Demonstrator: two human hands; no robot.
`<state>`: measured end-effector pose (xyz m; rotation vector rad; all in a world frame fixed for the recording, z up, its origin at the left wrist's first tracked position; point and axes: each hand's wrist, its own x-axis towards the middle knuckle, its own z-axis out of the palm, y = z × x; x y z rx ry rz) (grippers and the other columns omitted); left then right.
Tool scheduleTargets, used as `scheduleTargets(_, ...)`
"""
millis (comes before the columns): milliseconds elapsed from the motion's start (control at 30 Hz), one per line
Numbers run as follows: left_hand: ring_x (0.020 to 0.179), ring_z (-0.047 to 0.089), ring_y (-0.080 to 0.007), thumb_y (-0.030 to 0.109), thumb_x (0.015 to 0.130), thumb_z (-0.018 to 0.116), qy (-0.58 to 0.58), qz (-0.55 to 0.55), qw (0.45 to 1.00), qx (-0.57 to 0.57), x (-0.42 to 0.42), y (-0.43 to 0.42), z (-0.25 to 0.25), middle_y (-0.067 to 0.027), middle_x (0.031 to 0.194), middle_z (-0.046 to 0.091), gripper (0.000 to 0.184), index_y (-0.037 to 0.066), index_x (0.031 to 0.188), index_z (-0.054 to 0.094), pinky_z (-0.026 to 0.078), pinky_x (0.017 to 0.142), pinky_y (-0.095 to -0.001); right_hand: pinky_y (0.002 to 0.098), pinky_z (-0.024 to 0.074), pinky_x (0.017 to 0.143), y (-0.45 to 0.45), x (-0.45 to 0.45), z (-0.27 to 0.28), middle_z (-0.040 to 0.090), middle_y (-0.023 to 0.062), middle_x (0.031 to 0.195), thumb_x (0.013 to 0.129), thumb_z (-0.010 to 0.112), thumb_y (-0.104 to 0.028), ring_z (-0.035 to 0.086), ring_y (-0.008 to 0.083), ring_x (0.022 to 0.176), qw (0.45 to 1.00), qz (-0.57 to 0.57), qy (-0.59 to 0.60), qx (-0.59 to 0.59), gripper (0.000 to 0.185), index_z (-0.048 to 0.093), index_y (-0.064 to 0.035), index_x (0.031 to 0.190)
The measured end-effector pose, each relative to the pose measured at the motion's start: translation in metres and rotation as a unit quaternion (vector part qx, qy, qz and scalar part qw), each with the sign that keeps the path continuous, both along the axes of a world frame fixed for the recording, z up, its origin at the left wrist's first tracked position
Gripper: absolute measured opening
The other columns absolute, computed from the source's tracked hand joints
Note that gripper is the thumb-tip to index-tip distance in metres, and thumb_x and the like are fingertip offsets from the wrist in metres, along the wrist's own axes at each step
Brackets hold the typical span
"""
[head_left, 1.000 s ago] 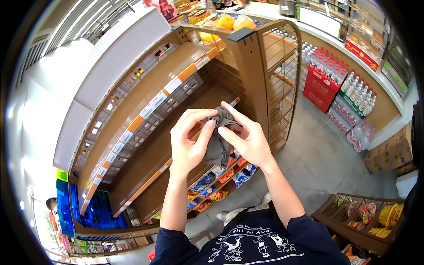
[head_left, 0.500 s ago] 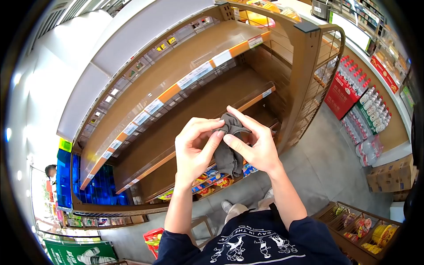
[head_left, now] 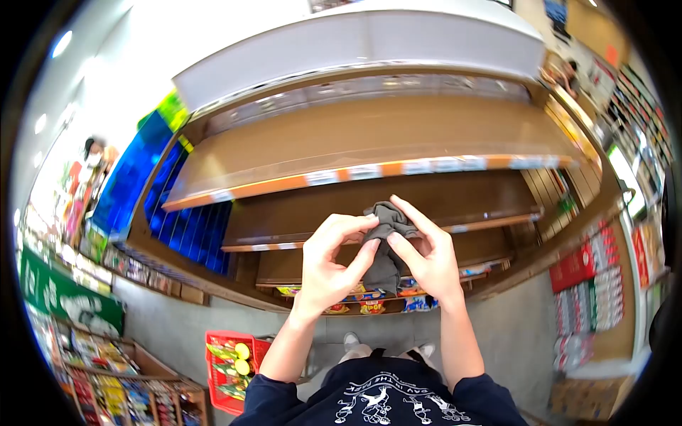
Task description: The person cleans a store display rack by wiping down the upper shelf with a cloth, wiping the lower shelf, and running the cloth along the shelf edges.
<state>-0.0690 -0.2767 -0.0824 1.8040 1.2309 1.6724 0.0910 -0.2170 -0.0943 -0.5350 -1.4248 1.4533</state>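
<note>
A crumpled dark grey cloth point(head_left: 384, 272) hangs between my two hands, in front of the shelving unit. My left hand point(head_left: 335, 257) pinches its upper left side between thumb and fingers. On the other side, my right hand point(head_left: 430, 260) pinches the cloth's upper right, thumb bent in and forefinger stretched along the top edge. The lower part of the cloth drops loose below my thumbs. Behind it are the brown upper shelf point(head_left: 369, 131) and the middle shelf point(head_left: 305, 220), both edged with price labels. Neither hand touches the shelves.
Packaged snacks point(head_left: 371, 307) line the bottom shelf. A red basket point(head_left: 226, 402) with green and yellow packages stands on the floor at lower left. Bottled drinks point(head_left: 607, 298) are stacked at right, above a cardboard box point(head_left: 584, 399). A person point(head_left: 568, 77) is far back at right.
My view has turned, so the shelving unit now appears level and more frontal, and the red basket shows fully. Both hands still pinch the cloth, in nearly the same pose.
</note>
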Motion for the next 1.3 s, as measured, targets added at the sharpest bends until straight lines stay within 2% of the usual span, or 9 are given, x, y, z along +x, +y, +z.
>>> scheduleTargets(133,0.102,0.064,-0.0213,-0.014,0.081,0.063,-0.005,0.114,0.991,0.073,-0.046,-0.027,-0.01,-0.015,0.105,0.063,0.023,-0.003,0.102,0.065,0.053,0.086,-0.0288,0.0325,0.0523,0.086,-0.013,-0.045,0.016,0.061,0.0127,0.119,0.081,0.074,-0.009,0.064,0.0201,0.1,0.978,-0.069,-0.147,0.134,0.057,0.054,-0.0057,0.134)
scheduleTargets(300,0.096,0.068,-0.0186,-0.008,0.083,0.064,-0.13,0.142,0.98,0.059,-0.093,-0.069,-0.011,-0.0148,0.102,0.07,0.017,-0.002,0.099,0.066,0.053,0.085,-0.0279,0.042,0.039,0.106,-0.034,-0.099,0.048,0.049,0.0121,0.139,0.071,0.081,-0.014,0.046,0.0318,0.127,0.886,0.031,-0.236,0.398,0.067,0.056,-0.0117,0.133)
scheduleTargets(433,0.095,0.066,-0.0141,-0.007,0.09,0.057,-0.212,0.121,0.967,0.074,-0.132,-0.098,-0.013,-0.0137,0.103,0.069,0.018,-0.005,0.108,0.059,0.052,0.084,-0.0257,0.0405,0.0408,0.103,-0.049,-0.146,0.052,0.054,0.0112,0.132,0.075,0.077,-0.012,0.051,0.0313,0.121,0.878,0.173,-0.229,0.384,0.063,0.054,-0.0117,0.133)
scheduleTargets(567,0.096,0.063,-0.0123,-0.006,0.092,0.056,-0.247,0.131,0.958,0.07,-0.156,-0.113,-0.008,-0.0094,0.102,0.065,0.019,-0.005,0.111,0.057,0.05,0.085,-0.0242,0.0342,0.0524,0.08,-0.059,-0.185,0.063,0.065,0.0124,0.104,0.082,0.073,-0.01,0.065,0.0288,0.093,0.87,0.173,-0.19,0.421,0.039,0.061,-0.0065,0.119)
scheduleTargets(767,0.109,0.054,-0.0202,0.015,0.085,0.07,-0.198,0.081,0.977,0.025,-0.174,-0.133,-0.005,-0.0142,0.12,0.054,0.062,0.002,0.137,0.04,0.044,0.094,-0.0344,0.0284,0.0514,0.066,-0.063,-0.219,0.08,0.069,0.0132,0.08,0.093,0.064,-0.02,0.063,0.0145,0.069,0.912,0.116,-0.208,0.333,0.023,0.067,0.0007,0.103)
scheduleTargets(833,0.109,0.054,-0.0192,0.015,0.083,0.073,-0.088,0.155,0.984,-0.024,-0.176,-0.138,-0.004,-0.013,0.117,0.056,0.064,0.002,0.137,0.039,0.044,0.093,-0.0331,0.0275,0.0501,0.066,-0.063,-0.227,0.088,0.068,0.0121,0.079,0.093,0.064,-0.021,0.062,0.0136,0.068,0.917,0.096,-0.208,0.326,0.024,0.067,0.0016,0.1)
scheduleTargets(1000,0.084,0.061,-0.0094,0.01,0.09,0.068,-0.198,0.159,0.967,-0.023,-0.192,-0.136,-0.008,-0.0045,0.093,0.066,0.024,-0.001,0.11,0.061,0.05,0.077,-0.0239,0.0247,0.0486,0.072,-0.042,-0.251,0.11,0.068,0.0011,0.083,0.094,0.064,-0.022,0.058,0.0061,0.076,0.945,0.128,-0.146,0.263,0.024,0.066,0.0017,0.097)
scheduleTargets(1167,0.066,0.061,-0.0074,0.012,0.094,0.062,-0.251,0.118,0.961,0.007,-0.21,-0.121,0.002,-0.0041,0.086,0.066,0.016,-0.002,0.102,0.06,0.052,0.062,-0.0219,0.0232,0.048,0.072,-0.004,-0.273,0.151,0.067,-0.0001,0.086,0.094,0.065,-0.028,0.058,0.0058,0.077,0.93,0.178,-0.135,0.292,0.029,0.065,0.0001,0.097)
scheduleTargets(1300,0.062,0.065,-0.0158,0.011,0.097,0.057,-0.31,0.104,0.943,0.062,-0.222,-0.093,0.051,-0.0088,0.083,0.064,0.024,-0.004,0.115,0.051,0.055,0.057,-0.0281,0.0303,0.0503,0.078,0.059,-0.302,0.196,0.068,0.0102,0.087,0.082,0.069,-0.058,0.064,0.0151,0.084,0.862,0.015,-0.336,0.38,0.065,0.065,0.0029,0.106)
